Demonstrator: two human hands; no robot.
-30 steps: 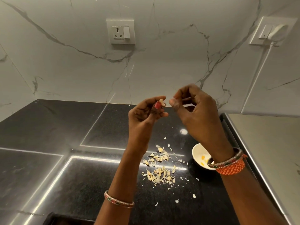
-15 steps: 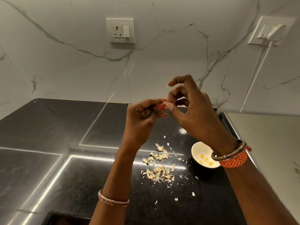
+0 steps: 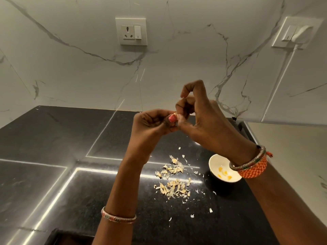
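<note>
My left hand (image 3: pixel 152 124) pinches a small pale garlic clove (image 3: pixel 175 114) between thumb and fingers, held up above the black counter. My right hand (image 3: pixel 200 121) meets it from the right, its thumb and middle fingers pinching at the clove's tip while the index finger arches above. Most of the clove is hidden by the fingers. Below the hands a heap of garlic skins and cloves (image 3: pixel 172 181) lies scattered on the counter. A small white bowl (image 3: pixel 215 163) with a few yellowish peeled cloves sits to the right of the heap, partly behind my right wrist.
The black stone counter (image 3: pixel 70 156) runs left and forward, with bright light reflections. A marble wall carries a socket (image 3: pixel 131 31) at the back and a plugged-in switch plate (image 3: pixel 297 32) at the right. A pale surface (image 3: pixel 290 156) adjoins the counter's right edge.
My hands were apart a second ago and have come together. My right hand's fingers now pinch at the clove held by my left hand; both hands sit a little lower.
</note>
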